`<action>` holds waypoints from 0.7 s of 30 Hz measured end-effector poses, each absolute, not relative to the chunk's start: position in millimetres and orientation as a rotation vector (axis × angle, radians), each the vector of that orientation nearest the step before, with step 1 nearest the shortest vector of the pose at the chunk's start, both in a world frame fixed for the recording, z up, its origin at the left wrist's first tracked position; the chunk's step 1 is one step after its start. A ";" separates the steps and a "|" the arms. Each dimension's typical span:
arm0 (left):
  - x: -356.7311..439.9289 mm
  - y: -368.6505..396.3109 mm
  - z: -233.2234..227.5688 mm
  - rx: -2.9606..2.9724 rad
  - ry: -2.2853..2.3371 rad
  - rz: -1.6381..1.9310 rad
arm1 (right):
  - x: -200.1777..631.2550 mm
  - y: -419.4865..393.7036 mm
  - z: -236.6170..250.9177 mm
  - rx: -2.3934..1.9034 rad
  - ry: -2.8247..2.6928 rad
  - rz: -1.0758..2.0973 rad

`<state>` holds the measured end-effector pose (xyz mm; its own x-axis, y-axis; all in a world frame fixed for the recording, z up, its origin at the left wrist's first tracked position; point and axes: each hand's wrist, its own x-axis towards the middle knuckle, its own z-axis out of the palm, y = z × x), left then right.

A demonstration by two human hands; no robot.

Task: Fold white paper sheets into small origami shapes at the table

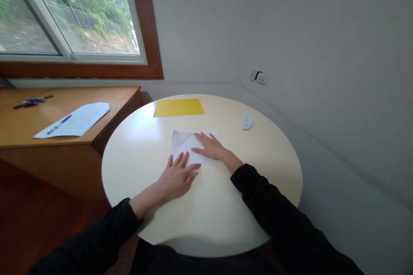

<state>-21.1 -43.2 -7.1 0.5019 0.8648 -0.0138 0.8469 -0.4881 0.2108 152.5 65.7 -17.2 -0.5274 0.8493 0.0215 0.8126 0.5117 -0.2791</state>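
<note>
Creased white rectangular paper (180, 141) lying near the middle of a round cream table (222, 210), left hand (177, 178) and right hand (212, 148) resting on the paper, fingers spreading wide, yellow rectangular sheet (179, 107) lying toward the table's far edge.

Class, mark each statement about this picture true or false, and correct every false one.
1. The right hand rests on the creased white sheet. True.
2. The left hand is clenched in a fist. False: it is open.
3. The yellow sheet lies beyond the white sheet, apart from it. True.
4. The crumpled paper is on the wooden desk. False: it is on the round table.
5. Both sleeves are white. False: they are black.
</note>
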 end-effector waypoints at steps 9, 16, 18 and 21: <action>-19.3 -44.1 -4.4 2.541 1.497 0.138 | 153.2 71.6 -19.8 -1.650 -2.485 0.335; -18.6 -44.3 -3.7 2.543 1.501 0.139 | 176.3 79.0 -20.0 -1.798 -2.396 0.350; -18.5 -44.5 -3.3 2.540 1.503 0.141 | 184.6 81.1 -21.7 -1.819 -2.374 0.349; -19.2 -44.0 -4.8 2.539 1.508 0.143 | 194.8 82.0 -23.9 -1.853 -2.349 0.329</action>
